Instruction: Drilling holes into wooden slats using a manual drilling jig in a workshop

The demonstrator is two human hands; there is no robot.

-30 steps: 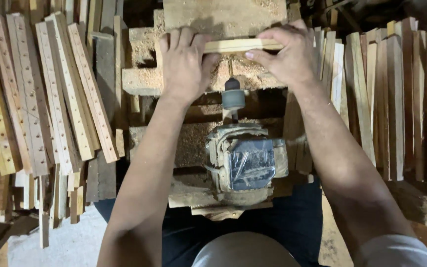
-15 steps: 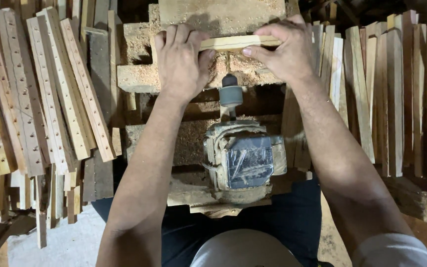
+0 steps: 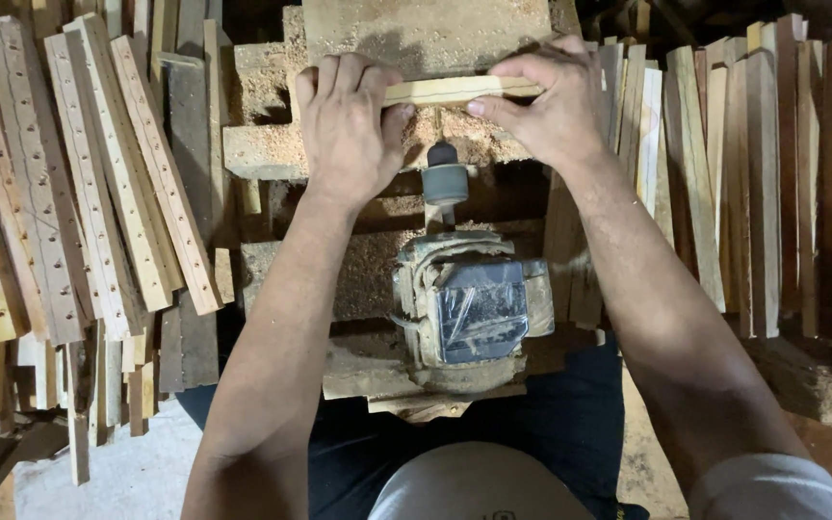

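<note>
A thin pale wooden strip lies crosswise in front of a drill chuck that sticks out from a grimy electric motor. My left hand presses down on the strip's left end, fingers flat over it. At the strip's right end my right hand pinches it between thumb and fingers. The strip rests against a sawdust-covered wooden block behind it. The drill bit's tip is hidden beneath the strip.
Several drilled wooden strips lean in a pile on the left. A stack of plain strips stands on the right. Sawdust covers the wooden bench around the motor. My legs sit under the bench.
The strip and both hands have stayed nearly in place; the view has shifted slightly, and the strip sits a touch closer to the chuck.
</note>
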